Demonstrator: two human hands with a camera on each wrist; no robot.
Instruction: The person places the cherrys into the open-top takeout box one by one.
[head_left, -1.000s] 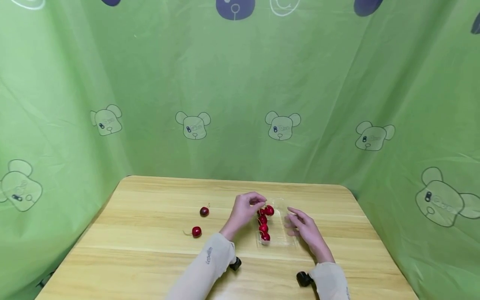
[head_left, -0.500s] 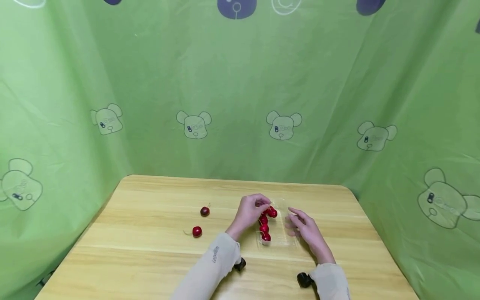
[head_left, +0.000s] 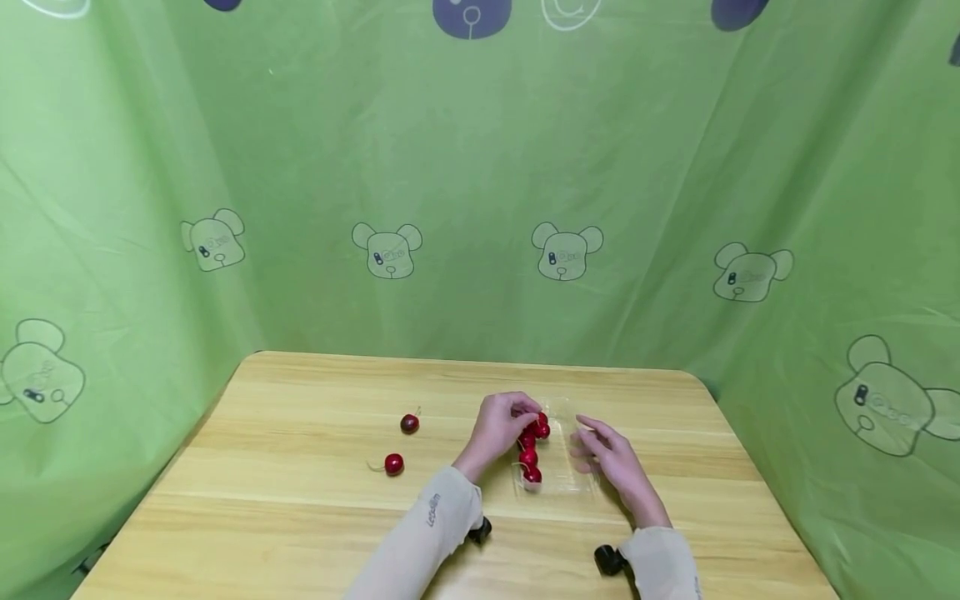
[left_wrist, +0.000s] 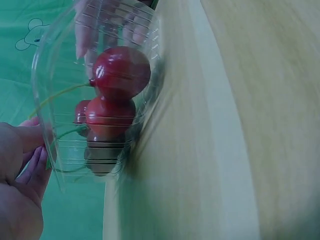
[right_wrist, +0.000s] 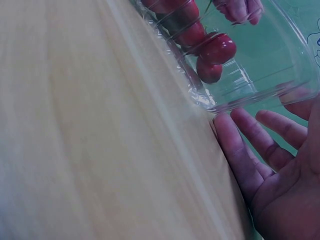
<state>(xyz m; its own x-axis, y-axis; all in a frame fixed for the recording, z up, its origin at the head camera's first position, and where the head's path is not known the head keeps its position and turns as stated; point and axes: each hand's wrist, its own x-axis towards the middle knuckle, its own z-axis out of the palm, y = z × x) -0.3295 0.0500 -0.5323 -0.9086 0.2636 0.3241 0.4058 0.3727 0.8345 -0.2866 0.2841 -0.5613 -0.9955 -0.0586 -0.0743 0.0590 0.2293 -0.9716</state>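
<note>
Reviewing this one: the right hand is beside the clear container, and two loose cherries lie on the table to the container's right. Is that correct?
Not quite: the two loose cherries lie to the left of the clear container, as the head view shows. They are on the table, and the right hand is beside the container, as stated.

Upper cherries (head_left: 542,431) partly hidden behind left grip (head_left: 501,425), left sleeve (head_left: 420,533) and table (head_left: 247,533) cut off below

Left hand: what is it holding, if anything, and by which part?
The left hand seems to hold one of the cherries in the container by its stem; which one is unclear.
</note>
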